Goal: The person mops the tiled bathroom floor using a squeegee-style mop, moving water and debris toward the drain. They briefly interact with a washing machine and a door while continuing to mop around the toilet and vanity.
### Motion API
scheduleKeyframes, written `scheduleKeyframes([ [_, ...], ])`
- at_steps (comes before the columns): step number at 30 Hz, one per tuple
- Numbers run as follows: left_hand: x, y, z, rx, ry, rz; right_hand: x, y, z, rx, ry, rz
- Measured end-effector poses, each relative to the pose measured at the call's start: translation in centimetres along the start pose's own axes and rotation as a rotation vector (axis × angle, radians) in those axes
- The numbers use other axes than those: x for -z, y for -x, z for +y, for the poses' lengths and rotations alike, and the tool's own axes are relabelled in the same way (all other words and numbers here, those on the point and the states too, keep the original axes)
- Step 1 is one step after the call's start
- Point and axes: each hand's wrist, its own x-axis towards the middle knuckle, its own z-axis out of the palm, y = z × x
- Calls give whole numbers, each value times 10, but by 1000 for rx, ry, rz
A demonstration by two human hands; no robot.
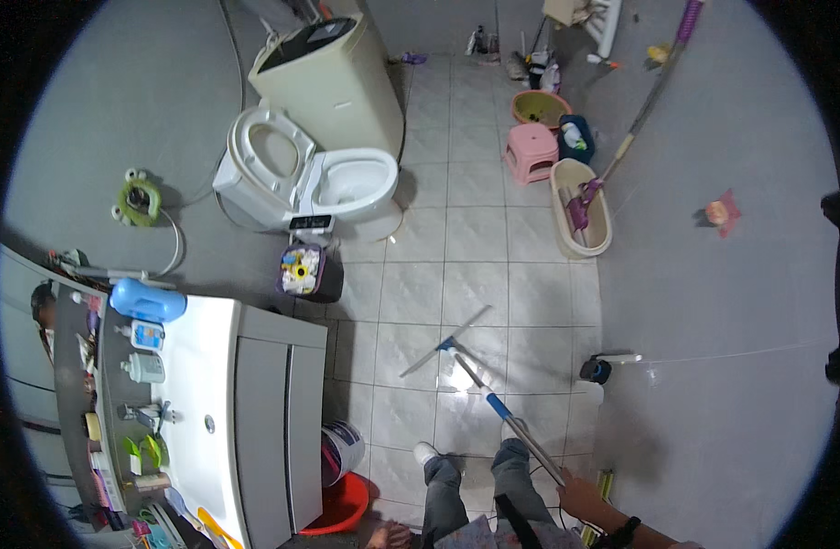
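Observation:
My right hand [580, 499] is closed round the upper end of a long metal pole. It is the handle of a floor squeegee [498, 405] with a blue grip section. The squeegee's thin blade [445, 344] lies slantwise on the grey floor tiles [475, 284], ahead of my feet. At the lower edge my left hand [389, 534] shows only in part, low beside my left leg. Its fingers look loosely extended, with nothing visible in them. A red basin [337, 505] stands nearest to it, next to a white bucket [343, 450].
On the left is a white sink cabinet [220, 384], with bottles on top. Beyond it stand a filled bin [301, 271], an open toilet [351, 183] and a washing machine [333, 87]. Along the right wall are a mop bucket [599, 240] holding a mop, and a pink stool [531, 146].

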Motion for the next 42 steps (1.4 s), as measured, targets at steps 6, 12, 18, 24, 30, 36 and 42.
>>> scheduleKeyframes([
  [6, 10, 1, -34, -126, -87, 145, -21, 17, 63, 56, -49, 190],
  [12, -29, 1, 14, -200, -139, 120, -3, -13, 60, 18, 0, 259],
  [18, -49, -4, 84, -200, -141, 89, 25, -71, 37, 6, -68, 371],
  [24, -32, 1, 165, -208, -132, 64, 66, -154, -14, 54, 196, 519],
  [30, -19, 7, 233, -242, -128, 61, 143, -230, -35, 32, 272, 422],
  [36, -33, 17, 290, -248, -137, 63, 227, -292, -48, 114, 219, 509],
  [42, -71, 22, 348, -215, -173, 78, 310, -337, -47, 236, 375, 539],
])
